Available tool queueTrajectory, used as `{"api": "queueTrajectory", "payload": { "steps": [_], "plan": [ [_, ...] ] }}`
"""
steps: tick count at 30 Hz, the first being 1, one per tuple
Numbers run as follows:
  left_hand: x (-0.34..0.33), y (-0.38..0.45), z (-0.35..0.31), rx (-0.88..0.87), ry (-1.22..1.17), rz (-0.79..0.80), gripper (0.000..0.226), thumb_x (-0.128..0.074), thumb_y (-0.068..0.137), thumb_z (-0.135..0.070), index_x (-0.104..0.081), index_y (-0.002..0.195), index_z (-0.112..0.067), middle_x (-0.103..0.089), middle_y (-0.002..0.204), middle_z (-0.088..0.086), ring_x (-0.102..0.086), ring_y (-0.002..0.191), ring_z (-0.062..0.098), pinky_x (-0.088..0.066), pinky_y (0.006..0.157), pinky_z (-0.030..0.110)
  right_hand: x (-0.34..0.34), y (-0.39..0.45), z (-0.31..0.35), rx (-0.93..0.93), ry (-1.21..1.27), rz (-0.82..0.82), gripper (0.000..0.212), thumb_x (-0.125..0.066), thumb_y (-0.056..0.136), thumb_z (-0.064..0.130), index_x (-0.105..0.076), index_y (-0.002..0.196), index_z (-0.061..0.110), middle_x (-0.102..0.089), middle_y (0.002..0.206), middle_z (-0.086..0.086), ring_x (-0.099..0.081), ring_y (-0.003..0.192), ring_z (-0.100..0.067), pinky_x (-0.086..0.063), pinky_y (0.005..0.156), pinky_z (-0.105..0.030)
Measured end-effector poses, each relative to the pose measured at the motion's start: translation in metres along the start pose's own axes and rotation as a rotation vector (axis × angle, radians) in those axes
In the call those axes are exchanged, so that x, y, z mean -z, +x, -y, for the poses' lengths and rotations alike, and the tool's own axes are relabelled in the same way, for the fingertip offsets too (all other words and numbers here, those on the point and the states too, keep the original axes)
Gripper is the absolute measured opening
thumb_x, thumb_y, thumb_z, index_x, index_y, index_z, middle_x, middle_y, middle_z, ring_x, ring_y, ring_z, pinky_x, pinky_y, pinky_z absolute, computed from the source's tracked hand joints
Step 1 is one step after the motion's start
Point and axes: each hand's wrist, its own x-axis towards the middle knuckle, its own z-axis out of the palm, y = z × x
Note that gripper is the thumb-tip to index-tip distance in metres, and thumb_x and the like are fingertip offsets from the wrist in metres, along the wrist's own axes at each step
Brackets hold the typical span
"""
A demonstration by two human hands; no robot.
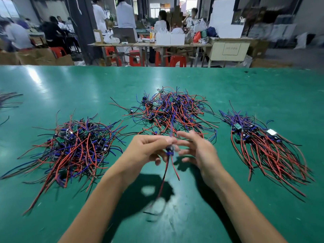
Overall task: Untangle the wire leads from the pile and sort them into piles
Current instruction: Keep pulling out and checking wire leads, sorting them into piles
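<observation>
Left hand (pixel 149 149) up over the middle of the table, fingers curled and pinching one wire lead (pixel 169 151) by its small dark-blue body, and the red and black tails of it dangle down toward six o'clock, blurred at the ends. Right hand (pixel 198 151) sits just beside it at three o'clock, fingers spread and loose; whether a fingertip touches the lead's upper wire is too blurred to call. Straight ahead at twelve o'clock lies the tangled pile (pixel 171 109), red, blue and black wires knotted around little green boards. Off at nine o'clock there's the left pile (pixel 73 148), a loose heap with wires fanning toward seven o'clock. Over at three o'clock the right pile (pixel 263 142) looks tidier, boards bunched at the top and wires streaming toward five o'clock. No containers here, everything rests bare on the green table (pixel 245 88), glossy, with light glare at ten o'clock and a few stray wires (pixel 8 100) at the left edge. Beyond it, a workshop: workbenches (pixel 150 44) stacked with boxes, red stools (pixel 177 60) underneath, people seated and standing in the background.
</observation>
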Motion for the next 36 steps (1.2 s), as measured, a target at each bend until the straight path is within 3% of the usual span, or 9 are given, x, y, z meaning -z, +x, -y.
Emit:
{"api": "queueTrajectory", "payload": {
  "steps": [4,8,12,20,24,28,31,34,36],
  "plan": [
    [0.005,0.005,0.001,-0.007,-0.268,-0.284,0.019,-0.072,0.076,-0.032,-0.083,0.087,-0.021,-0.078,0.088,-0.001,-0.068,0.062,0.004,-0.047,0.05,0.011,-0.021,-0.007,-0.019,0.421,-0.388,0.051,0.021,-0.081,0.085,0.023,-0.072,0.102,0.029,-0.073,0.086,0.006,-0.061,0.067,-0.004,-0.05,0.057,-0.019],
    [0.002,0.005,0.004,-0.034,-0.289,-0.337,0.024,-0.078,0.069,-0.032,-0.08,0.085,-0.014,-0.076,0.082,0.002,-0.071,0.067,0.007,-0.052,0.056,0.014,-0.037,-0.016,-0.017,0.436,-0.239,-0.029,0.02,-0.08,0.082,0.041,-0.072,0.097,0.031,-0.074,0.088,0.005,-0.065,0.073,-0.015,-0.058,0.064,-0.036],
    [-0.003,0.006,0.007,-0.074,-0.307,-0.332,0.023,-0.081,0.064,-0.031,-0.083,0.083,-0.018,-0.079,0.092,0.011,-0.076,0.08,0.014,-0.056,0.063,0.018,-0.034,-0.02,-0.006,0.367,-0.064,-0.075,0.017,-0.074,0.088,0.035,-0.074,0.093,0.019,-0.074,0.079,0.0,-0.059,0.059,-0.006,-0.045,0.052,-0.016],
    [-0.019,0.004,0.008,-0.199,-0.27,-0.307,0.029,-0.083,0.067,-0.026,-0.082,0.092,-0.01,-0.077,0.095,0.019,-0.076,0.083,0.025,-0.058,0.07,0.024,-0.026,-0.018,0.014,0.156,0.18,-0.164,0.021,-0.066,0.097,0.031,-0.074,0.079,0.023,-0.076,0.08,-0.003,-0.055,0.05,-0.01,-0.041,0.045,-0.018],
    [-0.017,0.005,0.012,-0.33,-0.06,-0.274,0.025,-0.084,0.071,-0.016,-0.082,0.095,-0.009,-0.079,0.092,0.013,-0.076,0.082,0.021,-0.058,0.071,0.023,-0.019,-0.017,0.02,0.117,0.268,-0.097,0.017,-0.062,0.099,0.029,-0.072,0.089,0.02,-0.076,0.08,-0.002,-0.065,0.055,-0.009,-0.049,0.047,-0.017],
    [-0.005,0.009,0.019,-0.537,0.497,-0.349,0.024,-0.081,0.082,-0.007,-0.079,0.103,-0.018,-0.079,0.092,-0.004,-0.074,0.078,0.015,-0.057,0.071,0.023,-0.004,-0.01,0.023,0.051,0.346,0.042,0.015,-0.065,0.093,0.034,-0.071,0.087,0.022,-0.069,0.074,0.004,-0.061,0.058,-0.005,-0.051,0.054,-0.016],
    [-0.006,0.008,0.014,-0.336,0.259,-0.336,0.018,-0.067,0.094,-0.023,-0.076,0.107,-0.015,-0.079,0.089,0.005,-0.074,0.069,0.023,-0.058,0.065,0.026,0.007,-0.008,0.026,0.037,0.205,0.181,0.016,-0.068,0.079,0.042,-0.079,0.079,0.03,-0.069,0.074,0.009,-0.059,0.062,-0.003,-0.049,0.058,-0.015],
    [-0.012,0.005,0.006,-0.019,-0.037,-0.103,0.045,-0.059,0.088,-0.048,-0.077,0.107,-0.011,-0.077,0.098,0.017,-0.076,0.082,0.034,-0.062,0.07,0.03,0.01,-0.007,0.023,0.151,-0.048,0.201,0.02,-0.069,0.08,0.038,-0.077,0.075,0.021,-0.067,0.069,0.008,-0.051,0.056,-0.002,-0.039,0.053,-0.013],
    [-0.016,0.002,0.007,0.029,-0.035,0.009,0.04,-0.063,0.089,-0.043,-0.078,0.107,-0.01,-0.076,0.103,0.019,-0.076,0.086,0.035,-0.061,0.074,0.033,0.01,-0.006,0.019,0.27,-0.214,0.193,0.02,-0.069,0.089,0.027,-0.072,0.072,0.017,-0.063,0.063,0.01,-0.051,0.055,0.003,-0.037,0.053,-0.01]
  ]
}}
